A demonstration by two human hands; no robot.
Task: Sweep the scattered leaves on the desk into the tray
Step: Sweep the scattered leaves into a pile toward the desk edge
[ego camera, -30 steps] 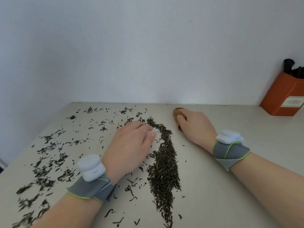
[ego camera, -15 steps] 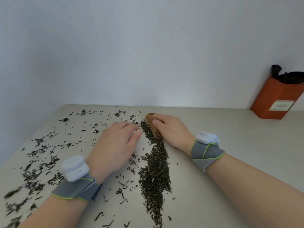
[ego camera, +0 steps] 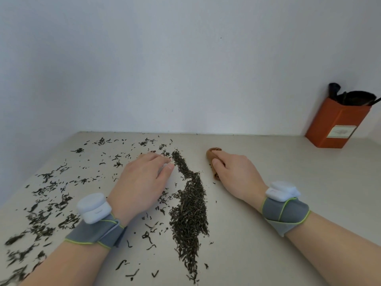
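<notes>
Dark dry leaves are gathered into a long ridge (ego camera: 190, 205) that runs towards me down the middle of the desk (ego camera: 299, 172). More loose leaves (ego camera: 47, 203) lie scattered over the left half. My left hand (ego camera: 142, 182) rests palm down just left of the ridge, its fingers curled over a small white object (ego camera: 165, 166) that is mostly hidden. To the right of the ridge, my right hand (ego camera: 237, 174) grips a small brown wooden tray (ego camera: 212, 153), a hand's width from the leaves. Only the tray's far end shows.
An orange box (ego camera: 338, 124) holding dark brushes stands at the back right against the white wall. The desk's left edge runs diagonally beside the scattered leaves. Both wrists wear grey bands with white devices.
Half a second ago my right hand had brought the wooden tray against the top of the ridge. It has now drawn back to the right. My left hand has barely moved.
</notes>
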